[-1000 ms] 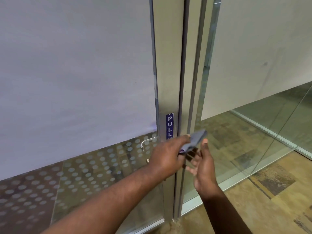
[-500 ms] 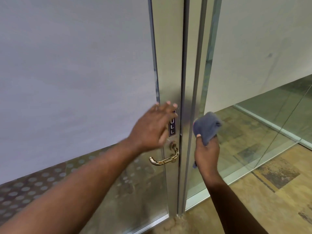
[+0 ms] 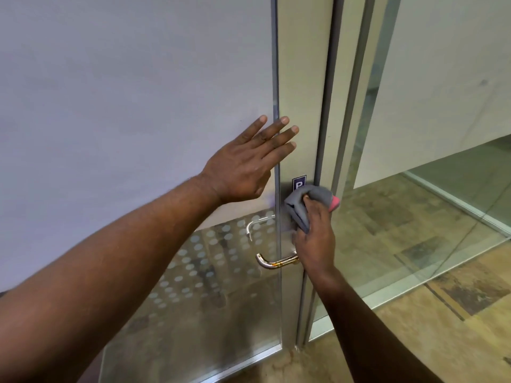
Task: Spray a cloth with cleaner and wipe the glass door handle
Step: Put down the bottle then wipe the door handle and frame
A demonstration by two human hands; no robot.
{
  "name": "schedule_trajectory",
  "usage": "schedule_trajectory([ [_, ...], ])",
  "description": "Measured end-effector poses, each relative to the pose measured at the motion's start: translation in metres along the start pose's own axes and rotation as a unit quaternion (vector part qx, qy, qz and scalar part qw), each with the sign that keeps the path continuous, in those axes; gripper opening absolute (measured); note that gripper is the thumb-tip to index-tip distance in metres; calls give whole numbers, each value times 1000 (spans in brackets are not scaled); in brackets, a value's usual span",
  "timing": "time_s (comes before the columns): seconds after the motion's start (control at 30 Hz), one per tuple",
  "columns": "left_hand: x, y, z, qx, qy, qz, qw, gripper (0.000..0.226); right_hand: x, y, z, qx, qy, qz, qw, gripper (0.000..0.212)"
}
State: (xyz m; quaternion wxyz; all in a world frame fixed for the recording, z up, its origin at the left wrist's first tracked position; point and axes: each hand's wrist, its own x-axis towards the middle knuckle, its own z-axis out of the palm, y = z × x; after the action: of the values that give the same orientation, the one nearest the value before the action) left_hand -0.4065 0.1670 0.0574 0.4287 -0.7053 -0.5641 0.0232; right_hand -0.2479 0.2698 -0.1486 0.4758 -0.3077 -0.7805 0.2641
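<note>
One grey cloth (image 3: pixel 304 205) is gripped in the closed right hand (image 3: pixel 315 239), just above the one door handle (image 3: pixel 276 262). The left hand (image 3: pixel 249 167) is spread flat and empty, up-left of the handle.

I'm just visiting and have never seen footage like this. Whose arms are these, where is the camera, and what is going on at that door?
There is no machine here: a person wears a camera on the head, so it looks forward and down along both arms. The left hand lies open and flat against the frosted glass door. The right hand grips a grey cloth and presses it on the metal door frame, partly covering a small blue sign. Just below sits the brass-coloured door handle; the cloth is above it, not on it.
</note>
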Motion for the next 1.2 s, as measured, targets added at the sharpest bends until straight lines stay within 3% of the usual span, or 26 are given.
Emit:
schedule_trajectory([
  [0.17,0,1,3,9,-4,-4,1000,59,-12,10,0,32,-13,17,999,46],
  [0.33,0,1,1,2,-8,-8,1000,59,-24,24,7,-14,-59,9,998,44],
  [0.6,1,1,-1,2,-6,-10,1000,57,-18,20,9,-91,-142,-90,982,34],
  [0.77,1,1,1,2,-2,-8,1000,58,-10,31,3,-136,-139,-121,973,26],
  [0.93,1,0,3,0,6,-8,1000,57,-8,31,-6,-146,-114,-49,981,38],
  [1.2,1,1,2,-4,6,-11,1000,57,-7,16,3,-220,-154,-44,962,32],
])
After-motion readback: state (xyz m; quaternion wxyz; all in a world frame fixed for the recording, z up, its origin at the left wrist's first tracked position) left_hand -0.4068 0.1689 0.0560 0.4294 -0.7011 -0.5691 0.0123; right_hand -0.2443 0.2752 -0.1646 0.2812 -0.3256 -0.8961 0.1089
